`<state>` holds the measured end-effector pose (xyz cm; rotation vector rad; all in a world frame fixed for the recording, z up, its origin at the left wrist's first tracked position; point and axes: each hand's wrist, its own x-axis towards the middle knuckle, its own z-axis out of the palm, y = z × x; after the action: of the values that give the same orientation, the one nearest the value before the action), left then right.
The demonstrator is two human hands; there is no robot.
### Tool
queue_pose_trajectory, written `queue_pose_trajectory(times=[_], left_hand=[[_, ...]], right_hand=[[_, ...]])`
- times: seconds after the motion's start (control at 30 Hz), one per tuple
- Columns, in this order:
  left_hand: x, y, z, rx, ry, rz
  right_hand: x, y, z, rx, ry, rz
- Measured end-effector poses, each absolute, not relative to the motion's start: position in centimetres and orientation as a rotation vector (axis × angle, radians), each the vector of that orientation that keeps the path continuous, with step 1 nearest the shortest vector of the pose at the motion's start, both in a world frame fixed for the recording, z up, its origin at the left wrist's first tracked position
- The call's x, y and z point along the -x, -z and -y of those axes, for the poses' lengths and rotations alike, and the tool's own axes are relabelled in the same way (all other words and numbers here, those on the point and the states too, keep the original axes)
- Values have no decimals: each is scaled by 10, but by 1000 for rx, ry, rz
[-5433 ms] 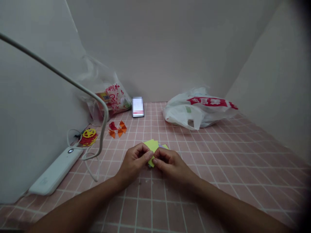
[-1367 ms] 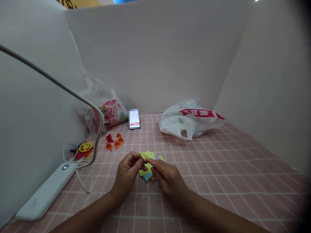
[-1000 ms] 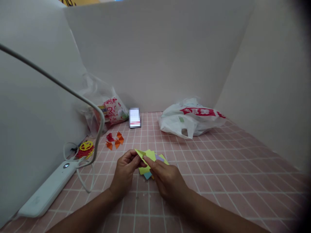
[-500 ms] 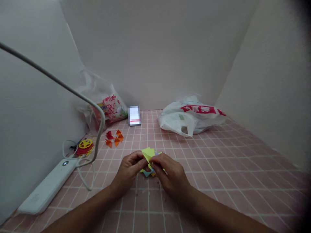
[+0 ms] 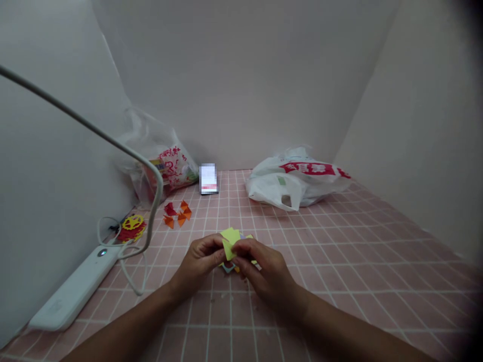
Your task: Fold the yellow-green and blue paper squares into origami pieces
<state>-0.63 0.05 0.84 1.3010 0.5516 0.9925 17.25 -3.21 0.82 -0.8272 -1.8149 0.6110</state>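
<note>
Both of my hands pinch a small piece of yellow paper (image 5: pixel 228 250) just above the tabletop, with a fold showing in it. My left hand (image 5: pixel 202 259) grips its left side between thumb and fingers. On the right side, my right hand (image 5: pixel 262 266) holds it, with the fingertips close to the left ones. Beneath and behind lie loose coloured paper squares (image 5: pixel 231 234), yellow, blue and orange, partly hidden by my hands. Farther left on the tiles sit several folded orange paper pieces (image 5: pixel 182 218) and a red one (image 5: pixel 170 209).
A white power strip (image 5: pixel 73 286) with a looping cable (image 5: pixel 156 201) lies at left, beside red and yellow cut-out shapes (image 5: pixel 133 226). At the back stand a clear plastic bag (image 5: pixel 175 168), a phone with a blurred screen (image 5: pixel 209 179) and a white plastic bag (image 5: pixel 271 186). Walls enclose the pink tiled surface.
The yellow paper has turned in my fingers, and more of its folded face shows between my hands. My hands have shifted only slightly; everything else stays in place.
</note>
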Motion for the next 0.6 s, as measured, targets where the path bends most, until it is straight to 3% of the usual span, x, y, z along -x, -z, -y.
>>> queue_pose_trajectory(times=[0.6], left_hand=[[7,-15,-1,-1581,-946,-556]], right_hand=[[-174,-5,25,983,-1037,1550]])
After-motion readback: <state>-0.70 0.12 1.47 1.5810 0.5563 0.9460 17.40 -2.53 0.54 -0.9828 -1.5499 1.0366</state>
